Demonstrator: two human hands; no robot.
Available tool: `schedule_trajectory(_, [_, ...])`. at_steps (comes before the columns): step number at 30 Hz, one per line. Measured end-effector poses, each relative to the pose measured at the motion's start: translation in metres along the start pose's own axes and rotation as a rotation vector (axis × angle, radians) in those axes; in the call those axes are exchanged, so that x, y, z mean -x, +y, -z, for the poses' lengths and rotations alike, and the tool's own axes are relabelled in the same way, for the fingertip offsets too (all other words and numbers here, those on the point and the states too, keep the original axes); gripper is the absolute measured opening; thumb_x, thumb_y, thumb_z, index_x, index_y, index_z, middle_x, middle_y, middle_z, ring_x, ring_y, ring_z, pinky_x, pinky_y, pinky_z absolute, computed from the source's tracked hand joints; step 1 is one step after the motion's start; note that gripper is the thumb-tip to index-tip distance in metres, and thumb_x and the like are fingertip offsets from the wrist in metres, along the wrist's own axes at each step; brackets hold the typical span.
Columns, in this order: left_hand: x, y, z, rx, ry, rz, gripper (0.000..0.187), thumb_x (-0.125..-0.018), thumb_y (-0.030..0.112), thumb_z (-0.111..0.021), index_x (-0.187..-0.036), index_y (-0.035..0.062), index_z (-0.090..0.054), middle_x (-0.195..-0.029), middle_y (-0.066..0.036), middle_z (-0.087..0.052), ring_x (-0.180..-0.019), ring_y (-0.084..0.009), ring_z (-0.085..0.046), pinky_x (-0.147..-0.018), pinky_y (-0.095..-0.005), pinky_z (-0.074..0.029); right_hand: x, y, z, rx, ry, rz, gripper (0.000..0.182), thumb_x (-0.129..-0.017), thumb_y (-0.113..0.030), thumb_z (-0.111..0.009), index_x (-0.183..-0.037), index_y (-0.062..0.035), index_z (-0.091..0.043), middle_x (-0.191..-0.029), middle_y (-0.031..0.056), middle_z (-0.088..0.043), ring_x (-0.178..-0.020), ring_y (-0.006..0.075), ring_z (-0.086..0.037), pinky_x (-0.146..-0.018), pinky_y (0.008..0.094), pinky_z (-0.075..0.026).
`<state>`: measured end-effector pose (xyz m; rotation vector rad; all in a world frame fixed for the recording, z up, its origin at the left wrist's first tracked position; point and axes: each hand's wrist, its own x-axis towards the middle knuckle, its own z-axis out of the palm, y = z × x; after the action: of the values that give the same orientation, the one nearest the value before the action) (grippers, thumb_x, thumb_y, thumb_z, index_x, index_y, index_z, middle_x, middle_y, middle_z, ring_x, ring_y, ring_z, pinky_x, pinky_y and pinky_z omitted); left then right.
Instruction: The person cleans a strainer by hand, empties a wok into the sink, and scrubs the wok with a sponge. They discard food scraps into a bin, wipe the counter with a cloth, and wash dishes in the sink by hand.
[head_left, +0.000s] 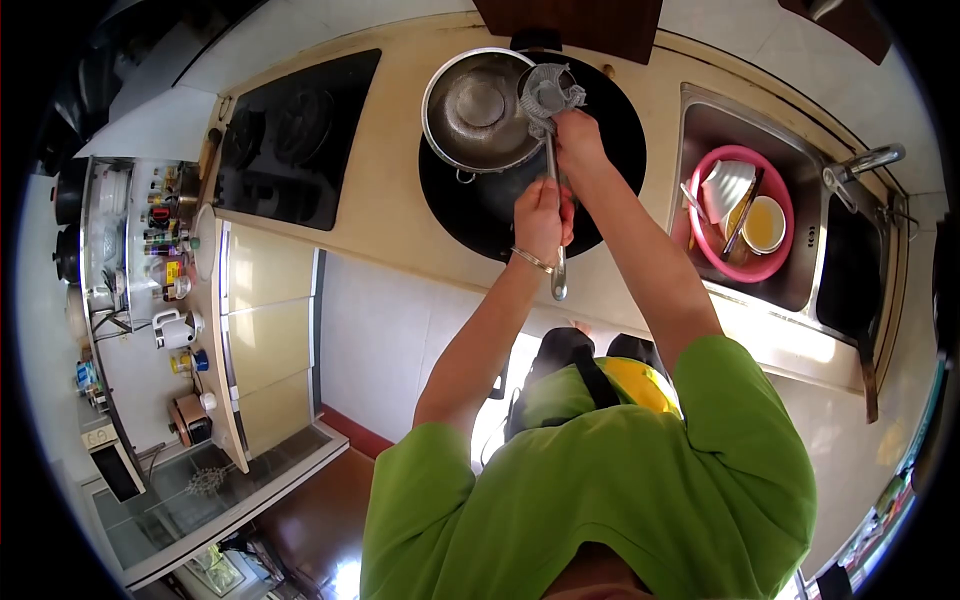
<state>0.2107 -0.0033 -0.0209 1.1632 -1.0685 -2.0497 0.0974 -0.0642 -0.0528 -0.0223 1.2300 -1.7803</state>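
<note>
My left hand [541, 215], with a bangle at the wrist, is wrapped round the metal handle of a long utensil, probably a ladle [559, 275]. Its handle end points toward my body. At the far end, my right hand [580, 140] is closed on a grey cloth or mesh scrubber [550, 88], which covers most of the utensil's head. Just left of the cloth, a silver metal pot [447, 140] sits over the back left part of a large black wok [450, 215]. Both hands are above the wok. The pot's base is hidden.
On the right, a steel sink [692, 125] holds a pink basin [787, 225] with bowls and utensils. A tap [865, 165] stands beside it. A black cooktop [300, 140] lies to the left. Shelves with jars [160, 235] stand at far left.
</note>
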Motion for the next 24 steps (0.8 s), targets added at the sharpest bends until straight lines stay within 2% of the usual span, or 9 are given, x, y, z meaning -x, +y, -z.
schedule_trajectory(3, [-0.001, -0.004, 0.0, -0.008, 0.003, -0.008, 0.021, -0.086, 0.021, -0.037, -0.077, 0.003, -0.044, -0.05, -0.003, -0.04, -0.031, -0.0074, -0.032, -0.027, -0.0202, -0.023, 0.005, 0.0, -0.002, -0.136, 0.031, -0.037, 0.012, -0.068, -0.005, -0.052, -0.078, 0.0015, -0.053, -0.064, 0.0083, -0.05, -0.053, 0.0168, -0.045, -0.046, 0.0287, -0.034])
schedule_trajectory(7, [0.0, -0.007, 0.0, -0.01, 0.031, -0.013, 0.021, -0.086, 0.02, -0.037, -0.077, 0.0035, -0.045, -0.049, -0.003, -0.04, -0.031, -0.0074, -0.032, -0.027, -0.0202, -0.023, 0.014, 0.001, -0.001, -0.171, 0.008, -0.049, 0.012, -0.068, -0.006, -0.052, -0.078, 0.0016, -0.052, -0.066, 0.0083, -0.05, -0.053, 0.0155, -0.044, -0.045, 0.0274, -0.033])
schedule_trajectory(10, [0.001, -0.007, -0.001, -0.043, 0.043, -0.005, 0.021, -0.086, 0.019, -0.036, -0.075, 0.0036, -0.044, -0.049, -0.002, -0.04, -0.031, -0.0075, -0.031, -0.027, -0.0202, -0.022, 0.022, -0.002, 0.005, -0.219, -0.047, -0.093, 0.004, -0.07, -0.005, -0.052, -0.072, -0.002, -0.052, -0.064, 0.0046, -0.05, -0.051, 0.0129, -0.042, -0.045, 0.0259, -0.033])
schedule_trajectory(12, [-0.002, -0.005, -0.001, -0.026, 0.051, -0.054, 0.022, -0.086, 0.019, -0.035, -0.073, 0.0038, -0.044, -0.048, -0.002, -0.039, -0.03, -0.0074, -0.031, -0.026, -0.0204, -0.022, 0.031, -0.003, 0.008, 0.025, -0.075, -0.085, 0.006, -0.07, -0.005, -0.052, -0.074, -0.0012, -0.052, -0.064, 0.0043, -0.05, -0.054, 0.0116, -0.044, -0.047, 0.0251, -0.034])
schedule_trajectory(16, [-0.006, 0.0, 0.004, -0.019, 0.07, -0.053, 0.022, -0.086, 0.019, -0.036, -0.071, 0.004, -0.043, -0.047, -0.002, -0.038, -0.03, -0.0074, -0.03, -0.026, -0.0206, -0.021, 0.044, 0.002, 0.008, 0.095, -0.111, -0.135, 0.006, -0.07, -0.006, -0.052, -0.073, -0.0008, -0.051, -0.063, 0.0038, -0.048, -0.052, 0.0108, -0.043, -0.045, 0.0251, -0.033])
schedule_trajectory(18, [-0.006, -0.001, 0.003, -0.125, 0.103, -0.082, 0.021, -0.085, 0.019, -0.036, -0.073, 0.0039, -0.044, -0.046, -0.001, -0.037, -0.03, -0.007, -0.029, -0.026, -0.0207, -0.02, 0.03, 0.01, 0.003, 0.076, -0.08, 0.15, 0.017, -0.067, -0.011, -0.056, -0.075, 0.0043, -0.055, -0.061, 0.0069, -0.051, -0.051, 0.0157, -0.045, -0.047, 0.0279, -0.036])
schedule_trajectory(22, [0.0, -0.011, 0.004, -0.215, 0.156, -0.073, 0.021, -0.085, 0.019, -0.036, -0.073, 0.0042, -0.045, -0.046, 0.0, -0.036, -0.03, -0.0065, -0.028, -0.026, -0.0208, -0.02, 0.004, 0.001, 0.008, 0.207, -0.025, 0.124, 0.013, -0.069, -0.008, -0.053, -0.074, 0.0035, -0.053, -0.061, 0.0047, -0.05, -0.047, 0.0127, -0.044, -0.043, 0.0254, -0.034])
schedule_trajectory(24, [-0.002, -0.016, 0.014, -0.356, 0.177, -0.109, 0.024, -0.084, 0.017, -0.039, -0.068, 0.0013, -0.048, -0.048, -0.004, -0.045, -0.041, -0.0112, -0.044, -0.037, -0.0243, -0.036, -0.018, 0.006, 0.017, 0.725, 0.046, 0.372, 0.018, -0.068, -0.011, -0.052, -0.075, 0.0053, -0.054, -0.061, 0.0118, -0.055, -0.053, 0.0231, -0.053, -0.048, 0.0306, -0.039])
